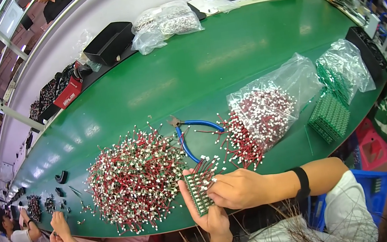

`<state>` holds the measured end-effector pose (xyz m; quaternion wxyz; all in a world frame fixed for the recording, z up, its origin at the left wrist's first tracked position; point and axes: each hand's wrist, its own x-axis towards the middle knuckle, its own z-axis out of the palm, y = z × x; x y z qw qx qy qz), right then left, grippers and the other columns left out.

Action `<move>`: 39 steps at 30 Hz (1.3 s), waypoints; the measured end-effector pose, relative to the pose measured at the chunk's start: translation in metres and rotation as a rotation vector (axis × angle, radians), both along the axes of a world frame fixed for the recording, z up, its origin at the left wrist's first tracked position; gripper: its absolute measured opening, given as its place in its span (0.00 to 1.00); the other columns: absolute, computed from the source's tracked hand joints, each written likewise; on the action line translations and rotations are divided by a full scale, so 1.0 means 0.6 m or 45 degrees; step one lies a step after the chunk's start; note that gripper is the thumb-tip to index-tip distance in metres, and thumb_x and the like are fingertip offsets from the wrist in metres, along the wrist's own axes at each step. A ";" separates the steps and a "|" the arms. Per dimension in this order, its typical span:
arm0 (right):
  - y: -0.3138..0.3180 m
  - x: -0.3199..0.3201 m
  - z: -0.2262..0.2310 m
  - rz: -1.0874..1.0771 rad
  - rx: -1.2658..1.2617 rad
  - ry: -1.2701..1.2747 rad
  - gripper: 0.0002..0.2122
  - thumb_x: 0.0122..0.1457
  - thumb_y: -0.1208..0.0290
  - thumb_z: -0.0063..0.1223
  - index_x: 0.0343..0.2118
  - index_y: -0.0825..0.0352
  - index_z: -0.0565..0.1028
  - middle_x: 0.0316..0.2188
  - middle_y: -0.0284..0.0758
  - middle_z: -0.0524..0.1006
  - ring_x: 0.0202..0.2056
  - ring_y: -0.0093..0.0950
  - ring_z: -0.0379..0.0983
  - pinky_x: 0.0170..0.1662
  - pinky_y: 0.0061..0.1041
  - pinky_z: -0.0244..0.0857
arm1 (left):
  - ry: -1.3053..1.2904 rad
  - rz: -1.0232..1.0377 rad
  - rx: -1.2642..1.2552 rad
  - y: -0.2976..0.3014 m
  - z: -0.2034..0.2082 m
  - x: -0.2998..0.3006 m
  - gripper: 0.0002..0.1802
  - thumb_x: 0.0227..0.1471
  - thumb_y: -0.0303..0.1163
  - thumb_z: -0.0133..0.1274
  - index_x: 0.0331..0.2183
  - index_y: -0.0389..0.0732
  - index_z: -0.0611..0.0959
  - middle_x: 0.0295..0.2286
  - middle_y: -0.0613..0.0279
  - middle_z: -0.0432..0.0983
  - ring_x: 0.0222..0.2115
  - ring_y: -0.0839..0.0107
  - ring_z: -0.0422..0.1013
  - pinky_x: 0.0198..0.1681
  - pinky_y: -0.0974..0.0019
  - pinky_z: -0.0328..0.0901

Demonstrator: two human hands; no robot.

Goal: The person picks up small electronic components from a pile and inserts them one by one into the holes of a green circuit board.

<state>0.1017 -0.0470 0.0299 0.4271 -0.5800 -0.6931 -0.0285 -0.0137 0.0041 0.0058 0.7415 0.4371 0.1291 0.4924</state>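
I have the board (196,197) clasped between thumb and fingers of the left hand (215,221), just on the near side of the pliers (198,121). My right hand (237,189) bends over it, fingertips drawn together; I cannot tell what they pinch. A heap (137,181) of leads lies left of the pliers, a bag (271,110) right.

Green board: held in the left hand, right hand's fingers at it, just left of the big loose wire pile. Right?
Wrong side: the head view shows the green board to the right of the big loose wire pile. It is held in the left hand, and the right hand has its fingers at it.
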 end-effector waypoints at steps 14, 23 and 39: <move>-0.011 0.004 0.017 -0.066 -0.102 -0.297 0.05 0.46 0.74 0.52 0.24 0.67 0.68 0.21 0.35 0.70 0.21 0.28 0.74 0.20 0.25 0.67 | 0.288 0.065 0.303 0.000 -0.002 0.003 0.45 0.39 0.12 0.34 0.63 0.25 0.46 0.64 0.45 0.45 0.64 0.56 0.49 0.65 0.55 0.45; -0.007 0.003 0.009 -0.165 -0.075 -0.282 0.06 0.53 0.72 0.54 0.25 0.67 0.69 0.17 0.30 0.67 0.19 0.25 0.70 0.18 0.24 0.63 | 0.329 0.057 0.225 -0.009 0.001 0.003 0.48 0.36 0.13 0.35 0.63 0.26 0.46 0.65 0.48 0.45 0.63 0.58 0.51 0.64 0.57 0.47; 0.001 0.015 -0.005 0.058 -0.111 0.007 0.09 0.47 0.74 0.53 0.32 0.69 0.72 0.28 0.36 0.73 0.29 0.34 0.76 0.27 0.29 0.71 | 0.142 -0.050 0.006 0.000 0.004 -0.001 0.49 0.36 0.12 0.34 0.64 0.29 0.44 0.65 0.46 0.41 0.65 0.56 0.45 0.65 0.54 0.46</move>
